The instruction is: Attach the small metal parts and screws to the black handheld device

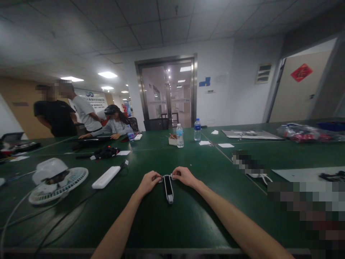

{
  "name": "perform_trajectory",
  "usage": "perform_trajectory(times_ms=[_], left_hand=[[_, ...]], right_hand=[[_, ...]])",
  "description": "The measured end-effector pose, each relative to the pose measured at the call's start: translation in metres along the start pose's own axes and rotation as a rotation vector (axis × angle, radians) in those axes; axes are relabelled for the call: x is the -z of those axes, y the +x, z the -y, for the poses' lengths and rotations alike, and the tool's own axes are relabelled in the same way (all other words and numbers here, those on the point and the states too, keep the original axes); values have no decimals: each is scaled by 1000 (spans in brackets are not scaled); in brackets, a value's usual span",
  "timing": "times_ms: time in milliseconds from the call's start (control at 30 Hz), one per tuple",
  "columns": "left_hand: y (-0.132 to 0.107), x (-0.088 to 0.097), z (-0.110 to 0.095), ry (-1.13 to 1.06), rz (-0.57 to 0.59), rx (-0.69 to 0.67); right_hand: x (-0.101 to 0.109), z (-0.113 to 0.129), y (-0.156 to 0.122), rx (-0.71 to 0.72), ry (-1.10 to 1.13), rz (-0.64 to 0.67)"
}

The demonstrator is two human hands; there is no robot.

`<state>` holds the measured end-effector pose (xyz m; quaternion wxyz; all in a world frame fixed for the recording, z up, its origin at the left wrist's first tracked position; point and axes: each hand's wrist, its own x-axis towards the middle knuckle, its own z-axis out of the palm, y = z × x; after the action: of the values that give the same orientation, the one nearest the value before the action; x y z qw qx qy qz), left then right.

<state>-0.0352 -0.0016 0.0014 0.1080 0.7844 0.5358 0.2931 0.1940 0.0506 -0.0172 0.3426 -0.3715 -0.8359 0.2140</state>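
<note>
A narrow device with a black face and a white-silver frame [168, 189] lies lengthwise on the green table [205, 212] in front of me. Its exact kind does not show. At its far end my left hand [148, 182] pinches a small silvery piece [161, 179] on the left side. On the opposite side my right hand [184, 176] has thumb and finger closed at the same end, where a similar small piece partly shows. Both forearms rest low over the table. My fingers hide much of what they grip.
Left of me are a white power strip [106, 177], a white fan part [59, 185] and loose cables. Water bottles [179, 136] and a small box [173, 140] stand ahead. A co-worker [116, 122] sits across the table; two people stand behind. Boards and bagged items lie right.
</note>
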Motion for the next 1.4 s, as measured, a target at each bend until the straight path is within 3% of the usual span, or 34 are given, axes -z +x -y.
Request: perform_trajectory(times_ms=[400, 733, 1400], left_hand=[[-4, 1, -6, 20, -13, 16], [-1, -5, 4, 20, -32, -8], [-8, -6, 0, 62, -38, -5]], right_hand=[[5, 9, -3, -30, 78, 54], [-3, 2, 0, -16, -2, 18], [-2, 7, -4, 20, -77, 52]])
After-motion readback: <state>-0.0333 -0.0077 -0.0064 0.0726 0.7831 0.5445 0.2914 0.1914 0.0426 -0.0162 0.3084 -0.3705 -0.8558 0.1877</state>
